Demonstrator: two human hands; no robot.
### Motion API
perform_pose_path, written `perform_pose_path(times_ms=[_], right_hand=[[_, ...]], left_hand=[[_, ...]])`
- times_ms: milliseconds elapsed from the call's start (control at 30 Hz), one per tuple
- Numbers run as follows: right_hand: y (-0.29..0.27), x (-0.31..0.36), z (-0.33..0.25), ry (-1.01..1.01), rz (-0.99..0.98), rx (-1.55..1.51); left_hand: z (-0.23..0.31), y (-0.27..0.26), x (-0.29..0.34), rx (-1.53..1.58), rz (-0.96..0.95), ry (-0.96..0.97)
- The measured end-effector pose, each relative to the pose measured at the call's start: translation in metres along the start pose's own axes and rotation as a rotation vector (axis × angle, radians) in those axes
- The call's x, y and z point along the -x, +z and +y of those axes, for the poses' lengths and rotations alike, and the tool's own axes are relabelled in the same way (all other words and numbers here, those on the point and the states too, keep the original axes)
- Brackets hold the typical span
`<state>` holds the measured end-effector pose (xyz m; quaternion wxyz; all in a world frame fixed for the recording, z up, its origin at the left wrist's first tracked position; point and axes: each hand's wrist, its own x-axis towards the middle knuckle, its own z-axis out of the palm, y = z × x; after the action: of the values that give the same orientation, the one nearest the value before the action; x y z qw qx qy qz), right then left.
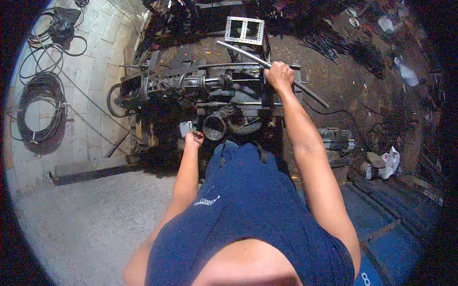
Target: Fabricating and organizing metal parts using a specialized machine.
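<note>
My right hand (279,75) is wrapped round a long grey metal rod (312,95), which slants from upper left to lower right above the right end of a dark, greasy machine (191,82). The machine has a horizontal shaft and a wheel (114,100) at its left end. Lower down, my left hand (193,138) is by the machine's front, just below a small pale square plate or box (186,128). Its fingers are curled, and what they hold, if anything, is too small to make out. Beside it sits a round, open metal cylinder (214,127).
Behind the machine stands a perforated white metal frame (244,30). Thin dark rods (329,45) lie in a pile at the far right. A bundle of rods (338,144) and a white bag (391,163) are at right. Coiled cable (62,102) hangs on the left wall.
</note>
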<state>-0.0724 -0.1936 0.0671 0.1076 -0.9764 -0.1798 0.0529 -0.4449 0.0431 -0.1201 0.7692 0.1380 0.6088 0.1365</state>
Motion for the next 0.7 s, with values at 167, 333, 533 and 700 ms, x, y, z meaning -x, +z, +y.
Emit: perform_pose_path(times_ms=[167,333,533,700], right_hand=[[-0.0081,0.0045,0.0024,-0.02,0.024,-0.019],[-0.0039,0.0033,0.0025,-0.001,0.039,-0.01],[0.0005,0.0019,0.0068,-0.042,0.081,0.015],[-0.0012,0.0013,0.0045,-0.018,0.035,0.009]], left_hand=[[-0.0015,0.0015,-0.0017,0.058,0.033,-0.009],[-0.0022,0.0074,0.0049,0.101,0.016,-0.058],[-0.0023,0.0052,0.0037,0.059,0.052,-0.027],[-0.0032,0.0068,0.0045,0.088,0.066,-0.027]])
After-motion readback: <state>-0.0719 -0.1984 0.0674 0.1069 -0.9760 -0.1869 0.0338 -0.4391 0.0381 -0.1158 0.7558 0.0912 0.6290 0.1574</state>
